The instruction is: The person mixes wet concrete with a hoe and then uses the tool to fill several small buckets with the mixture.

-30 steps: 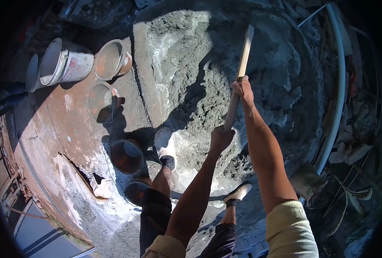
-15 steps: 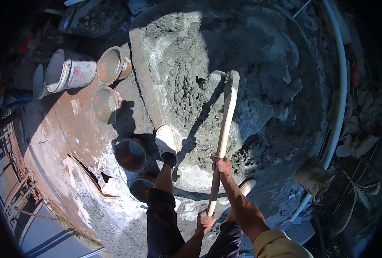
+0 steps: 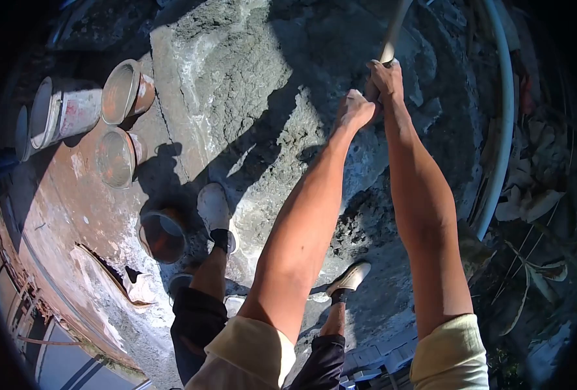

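Observation:
Both my arms are stretched far forward over a patch of wet grey mortar [image 3: 236,91]. My left hand [image 3: 357,110] is closed around the lower end of a long wooden handle [image 3: 392,39]. Just beyond it and touching or nearly touching, my right hand [image 3: 387,77] grips the same handle. The handle runs up past the top edge of the view, so its far end is out of sight.
Several buckets stand at the left, among them a white one [image 3: 77,114] and a dark one [image 3: 162,235]. My shoes [image 3: 215,207] rest on the mortar. A pale pipe [image 3: 504,123] curves along the right, beside dry leaves [image 3: 532,201] and debris.
Both hands have moved forward and up, carrying the handle away from my body; its curved head has left the view. My hands are now close together. The view has shifted rightward.

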The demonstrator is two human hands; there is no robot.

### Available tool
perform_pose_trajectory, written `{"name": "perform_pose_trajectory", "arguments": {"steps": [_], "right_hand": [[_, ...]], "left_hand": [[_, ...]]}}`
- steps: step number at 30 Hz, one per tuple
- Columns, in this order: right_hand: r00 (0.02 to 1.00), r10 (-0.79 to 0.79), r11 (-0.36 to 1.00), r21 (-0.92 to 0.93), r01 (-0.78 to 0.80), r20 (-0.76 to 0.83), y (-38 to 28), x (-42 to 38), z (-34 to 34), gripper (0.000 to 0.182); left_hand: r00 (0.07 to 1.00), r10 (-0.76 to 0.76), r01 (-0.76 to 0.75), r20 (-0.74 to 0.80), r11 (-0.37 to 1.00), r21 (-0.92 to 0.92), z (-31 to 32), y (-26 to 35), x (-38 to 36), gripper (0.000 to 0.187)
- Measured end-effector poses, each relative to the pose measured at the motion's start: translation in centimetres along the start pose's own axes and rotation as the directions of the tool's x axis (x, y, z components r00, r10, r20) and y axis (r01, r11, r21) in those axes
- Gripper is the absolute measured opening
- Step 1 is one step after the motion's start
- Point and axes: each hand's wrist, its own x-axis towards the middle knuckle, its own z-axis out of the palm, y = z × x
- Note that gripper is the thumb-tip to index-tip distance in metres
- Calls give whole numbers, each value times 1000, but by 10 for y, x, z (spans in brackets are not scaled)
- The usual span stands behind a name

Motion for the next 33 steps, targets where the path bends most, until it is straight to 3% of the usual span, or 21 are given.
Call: {"name": "perform_pose_trajectory", "arguments": {"steps": [1,2,4,5,6,8,12,13,14,15,16,17,19,21,23,25,27,28,30,32,33], "right_hand": [[998,-61,987,-148,58,-16,10,23,7,31],[988,-1,996,-91,15,152,22,32,-3,32],[914,134,903,-426,46,383,-4,19,-13,36],[956,110,870,-491,39,271,40,27,7,34],[959,104,901,-434,21,262,64,15,23,35],[950,148,964,-255,-76,275,83,-17,40,34],[932,220,958,117,-262,289,73,-85,65,30],[927,258,949,109,-296,270,67,-105,65,31],[922,207,884,342,-320,328,74,-128,66,31],[882,328,862,274,-426,339,73,-154,67,25],[851,394,847,222,-483,346,77,-181,71,18],[861,360,826,306,-473,360,93,-210,74,15],[816,418,754,349,-556,399,116,-271,68,13],[823,433,752,357,-555,367,128,-336,55,8],[758,491,581,487,-652,430,129,-388,28,7],[708,545,619,354,-701,449,116,-409,-8,11],[694,579,506,479,-717,427,109,-410,-44,15],[733,556,544,495,-678,392,105,-394,-59,16],[855,429,663,542,-517,290,89,-327,-81,17],[890,409,804,382,-456,201,89,-238,-93,21],[916,390,842,364,-397,96,73,-199,-95,22]], "left_hand": [[997,-53,57,55,996,-66,-10,23,20,31],[995,-72,78,72,994,-80,5,11,21,31],[982,-143,97,-123,942,-322,33,-35,21,29],[985,-164,149,-42,958,-245,34,-52,-13,29],[982,-185,189,39,969,-161,33,-66,-51,30],[974,-227,219,-9,950,-221,24,-107,-124,26],[917,-395,375,57,803,-463,5,-125,-265,21],[931,-364,337,-26,885,-322,10,-140,-294,21],[881,-472,451,-23,855,-256,2,-128,-317,22],[906,-418,404,-63,901,-159,4,-137,-343,24],[856,-500,478,-131,862,-170,14,-142,-372,27],[857,-474,471,-200,880,-68,51,-208,-411,34],[748,-622,628,-232,776,-57,33,-155,-451,38],[847,-430,477,-312,875,88,47,-185,-509,29],[854,-461,497,-241,860,116,70,-227,-563,25],[836,-525,541,-161,837,80,83,-211,-579,24],[845,-535,532,-9,837,132,91,-204,-581,25],[843,-536,538,-56,830,148,102,-199,-573,26],[829,-558,550,32,825,134,93,-166,-501,27],[962,-261,248,79,958,146,81,-146,-404,28],[957,-262,264,124,965,5,66,-120,-350,29]]}}
